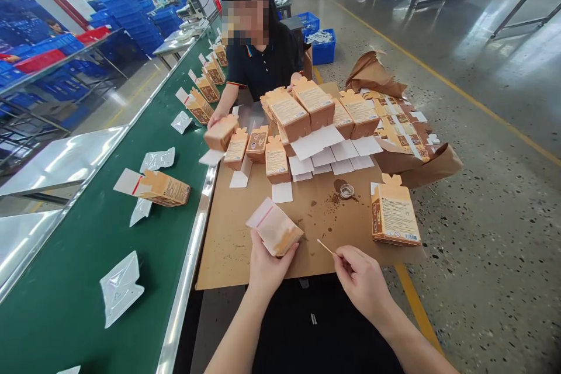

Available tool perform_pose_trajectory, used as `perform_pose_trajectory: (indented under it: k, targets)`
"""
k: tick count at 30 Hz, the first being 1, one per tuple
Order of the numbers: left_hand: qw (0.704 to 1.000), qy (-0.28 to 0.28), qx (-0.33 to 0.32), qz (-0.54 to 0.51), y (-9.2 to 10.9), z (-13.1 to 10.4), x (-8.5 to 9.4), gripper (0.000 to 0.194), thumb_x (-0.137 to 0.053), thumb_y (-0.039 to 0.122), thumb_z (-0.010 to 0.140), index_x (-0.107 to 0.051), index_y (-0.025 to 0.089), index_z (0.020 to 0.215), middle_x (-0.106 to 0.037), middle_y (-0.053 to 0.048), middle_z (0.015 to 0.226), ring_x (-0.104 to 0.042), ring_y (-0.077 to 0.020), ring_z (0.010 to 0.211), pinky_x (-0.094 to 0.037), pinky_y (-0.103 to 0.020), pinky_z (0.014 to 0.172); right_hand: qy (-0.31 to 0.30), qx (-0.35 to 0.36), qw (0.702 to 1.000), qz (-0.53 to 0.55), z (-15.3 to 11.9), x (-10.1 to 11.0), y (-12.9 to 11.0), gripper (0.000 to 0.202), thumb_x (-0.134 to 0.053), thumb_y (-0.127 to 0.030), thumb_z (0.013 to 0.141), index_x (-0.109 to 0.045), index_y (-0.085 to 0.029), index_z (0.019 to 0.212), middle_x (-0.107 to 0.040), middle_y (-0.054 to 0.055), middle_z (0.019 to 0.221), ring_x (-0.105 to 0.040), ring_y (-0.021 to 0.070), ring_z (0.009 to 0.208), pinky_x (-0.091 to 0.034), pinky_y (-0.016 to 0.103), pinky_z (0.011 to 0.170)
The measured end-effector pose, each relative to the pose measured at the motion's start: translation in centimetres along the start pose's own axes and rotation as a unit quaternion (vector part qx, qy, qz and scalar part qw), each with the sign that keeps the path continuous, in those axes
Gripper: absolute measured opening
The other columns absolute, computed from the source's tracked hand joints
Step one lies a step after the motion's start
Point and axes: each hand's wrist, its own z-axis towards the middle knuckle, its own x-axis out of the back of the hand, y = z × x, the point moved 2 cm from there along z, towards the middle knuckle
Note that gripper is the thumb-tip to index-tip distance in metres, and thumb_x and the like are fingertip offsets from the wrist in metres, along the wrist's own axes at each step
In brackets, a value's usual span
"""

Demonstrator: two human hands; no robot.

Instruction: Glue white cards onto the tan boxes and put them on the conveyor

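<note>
Wrapped around the lower end of a small carton (275,228) is my left hand (269,266). The carton is tilted, with its white flap pointing up and left. My right hand (360,276) pinches a thin cotton swab (325,245), whose white tip points up and left toward the carton without touching it. A small clear round dish (346,191) sits on the cardboard sheet (228,245), with dark wet stains and drops around it. Right of my right hand, an open brown-and-cream carton (395,213) stands alone.
Several open cartons (291,114) are piled on the table's far side. Across from me, a person (263,64) has a hand on another carton (221,132). On the left, a green conveyor belt (109,204) carries cartons and silvery packets (121,286). Torn brown wrapping (416,166) lies at right.
</note>
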Motion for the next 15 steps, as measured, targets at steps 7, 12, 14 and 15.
perform_pose_trajectory:
  k: [7, 12, 14, 15]
  targets:
    - [0.994, 0.015, -0.033, 0.104, -0.1, -0.8, -0.2, 0.069, -0.101, 0.066, 0.080, -0.061, 0.031, 0.124, -0.081, -0.011, 0.118, -0.088, -0.0423, 0.113, -0.075, -0.053, 0.089, 0.000, -0.027, 0.997, 0.066, -1.8, 1.0, -0.9, 0.039, -0.059, -0.033, 0.122, -0.063, -0.029, 0.083, -0.065, -0.002, 0.070, -0.058, 0.0184, 0.059, -0.048, 0.030, 0.057]
    - [0.974, 0.140, -0.007, 0.180, -1.4, 2.4, 7.5, 0.072, -0.100, 0.065, 0.074, -0.059, 0.033, 0.124, -0.081, -0.013, 0.118, -0.087, -0.0501, 0.120, -0.074, -0.068, 0.103, -0.007, -0.020, 0.995, 0.100, -1.8, 0.0, -0.7, 0.042, -0.061, -0.042, 0.122, -0.062, -0.031, 0.081, -0.064, -0.003, 0.067, -0.057, 0.0196, 0.054, -0.045, 0.031, 0.053]
    - [0.948, 0.213, 0.046, 0.233, -2.3, 3.6, 13.2, 0.081, -0.100, 0.067, 0.070, -0.057, 0.032, 0.129, -0.081, -0.014, 0.125, -0.085, -0.0528, 0.129, -0.072, -0.073, 0.108, -0.008, -0.017, 0.994, 0.105, -1.8, -0.1, -0.5, 0.044, -0.061, -0.046, 0.122, -0.063, -0.031, 0.080, -0.063, -0.002, 0.065, -0.056, 0.0204, 0.052, -0.045, 0.032, 0.051]
    - [0.932, 0.247, 0.074, 0.255, -2.9, 3.9, 16.0, 0.085, -0.100, 0.067, 0.068, -0.057, 0.031, 0.133, -0.080, -0.016, 0.132, -0.083, -0.0536, 0.134, -0.071, -0.075, 0.111, -0.012, -0.016, 0.994, 0.106, -1.7, -0.1, -0.4, 0.045, -0.061, -0.047, 0.122, -0.064, -0.031, 0.080, -0.063, -0.002, 0.065, -0.056, 0.0205, 0.051, -0.046, 0.032, 0.050]
